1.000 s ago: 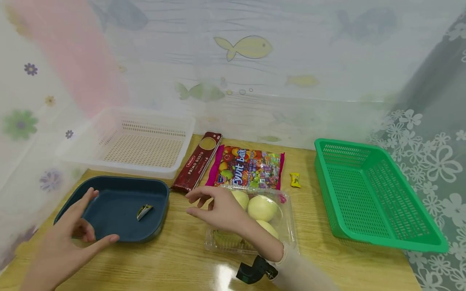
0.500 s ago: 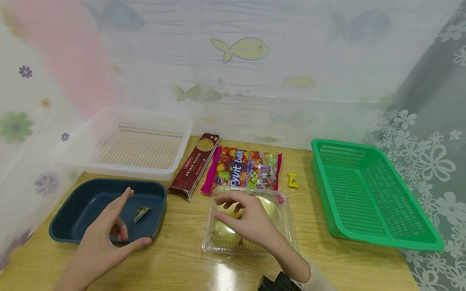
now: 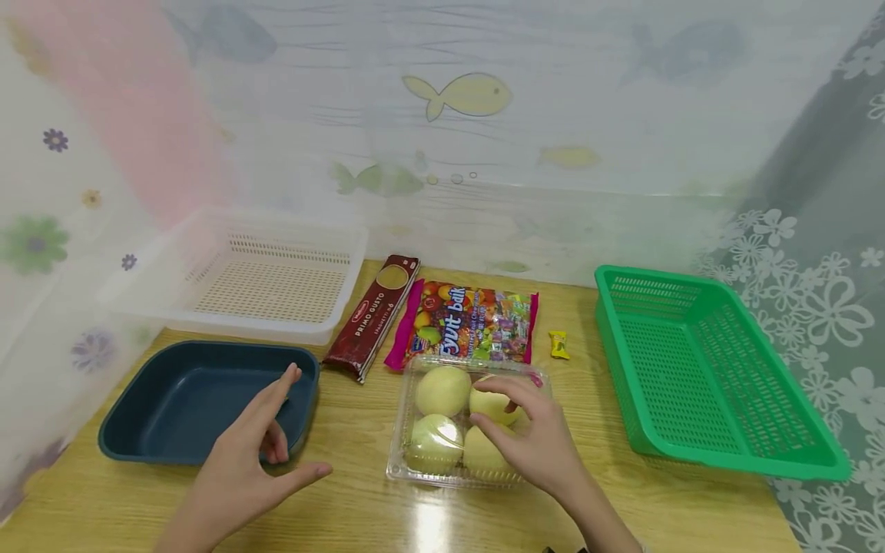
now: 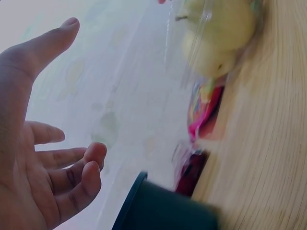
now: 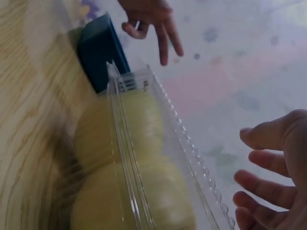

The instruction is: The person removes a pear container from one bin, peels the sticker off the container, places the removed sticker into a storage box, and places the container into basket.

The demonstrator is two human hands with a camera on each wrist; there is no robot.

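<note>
Right hand (image 3: 535,434) hanging over the fruit pack (image 3: 399,465)!

The right hand is curving its fingers loosely, thumb apart, gripping nothing, and that clear fruit pack with its four pale fruits (image 3: 443,392) is sitting right beneath. By the near right corner of the blue basin (image 3: 187,399), the left hand (image 3: 242,457) is hovering, fingers relaxed, thumb wide, empty too! Beyond both hands, a spaghetti packet (image 3: 373,319) is lying beside a candy bag (image 3: 470,322), and a yellow sweet (image 3: 559,345) is lying just past the right hand. A white basket (image 3: 256,329) is standing past the left hand, a green basket (image 3: 743,460) well right of the right hand.
</note>
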